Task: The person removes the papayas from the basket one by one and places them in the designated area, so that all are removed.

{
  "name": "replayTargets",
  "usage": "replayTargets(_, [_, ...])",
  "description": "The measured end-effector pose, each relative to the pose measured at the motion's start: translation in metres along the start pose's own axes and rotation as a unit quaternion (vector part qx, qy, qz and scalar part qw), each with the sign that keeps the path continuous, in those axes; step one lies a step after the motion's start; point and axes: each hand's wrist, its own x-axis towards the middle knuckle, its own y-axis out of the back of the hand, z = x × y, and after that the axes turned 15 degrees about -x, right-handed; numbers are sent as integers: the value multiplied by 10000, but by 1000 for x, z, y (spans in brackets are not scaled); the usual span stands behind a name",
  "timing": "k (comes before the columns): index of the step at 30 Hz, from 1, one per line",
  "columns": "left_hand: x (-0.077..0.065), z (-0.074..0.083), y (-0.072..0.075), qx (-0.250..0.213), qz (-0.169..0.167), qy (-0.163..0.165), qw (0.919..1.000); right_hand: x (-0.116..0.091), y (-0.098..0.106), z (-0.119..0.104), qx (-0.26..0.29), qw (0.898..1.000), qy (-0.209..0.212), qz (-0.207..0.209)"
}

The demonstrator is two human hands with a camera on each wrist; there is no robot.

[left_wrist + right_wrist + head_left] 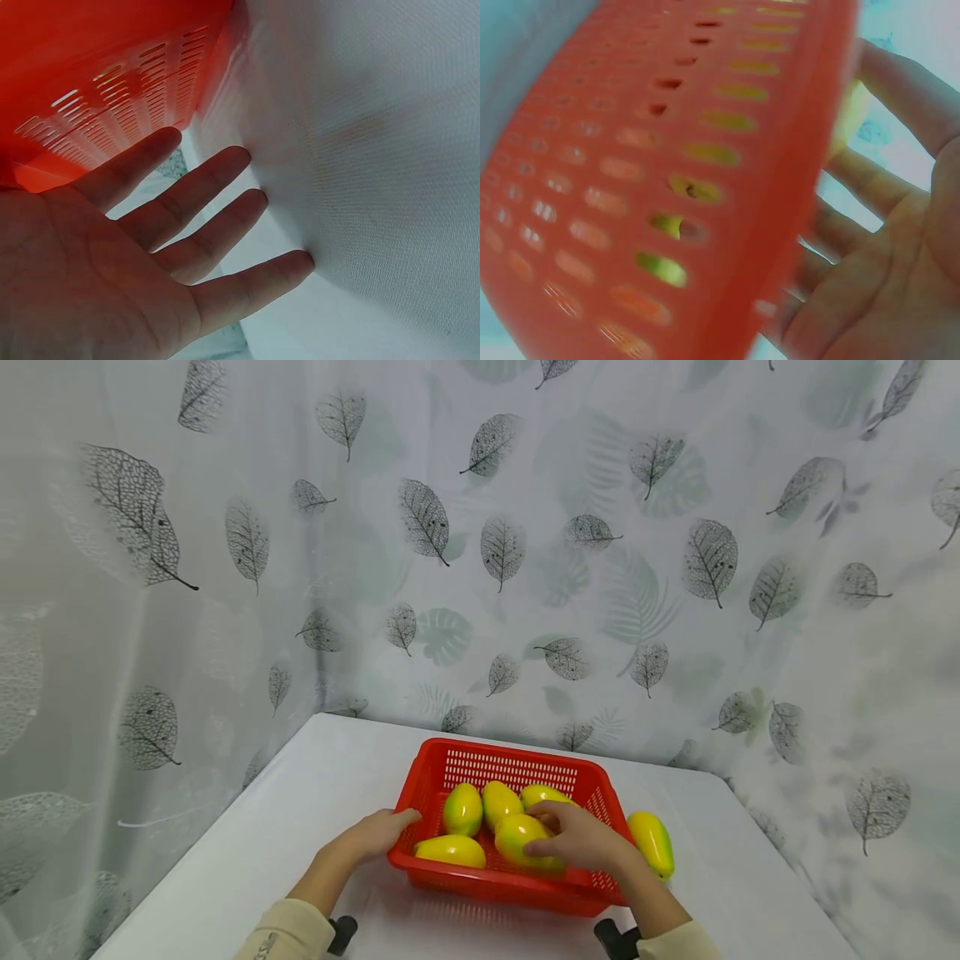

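A red plastic basket (495, 887) with slotted walls stands on the white table and holds several yellow-green mangoes (462, 810). At the basket's left rim is my left hand (375, 833), its thumb side against the rim. The left wrist view shows the fingers (199, 186) straight and spread beside the outer wall, tips at the white table surface. Reaching over the front right part of the basket, my right hand (581, 837) grips a mango (516, 837) between thumb and fingers. In the right wrist view, the basket wall (630, 172) hides most of that mango.
Another yellow-green mango (651, 845) lies on the table just outside the basket's right side. White table surface (292, 802) extends left of the basket. A leaf-patterned curtain (510, 610) hangs behind and at both sides of the table.
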Motion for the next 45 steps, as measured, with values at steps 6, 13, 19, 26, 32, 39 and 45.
replayTargets(6, [-1,3,0,25,3,32,10000,-5,15,2,118,9989,2,458])
replayTargets(13, [0,3,0,69,-1,21,10000,-10,24,12,295,9953,-203,903])
replayTargets(19, [3,1,-1,132,-13,32,9999,-11,33,23,109,9871,-557,1500])
replayTargets(26, [2,0,-1,60,-49,-1,10000,-19,46,42,99,9707,-1046,2159])
replayTargets(32, [2,1,-1,77,-31,17,10000,-24,49,64,196,9542,-1550,2553])
replayTargets(39, [3,0,-2,82,-23,20,10000,-25,48,97,310,9304,-2251,2875])
replayTargets(45, [1,0,-1,53,-20,16,10000,-26,45,126,301,9124,-2788,2982])
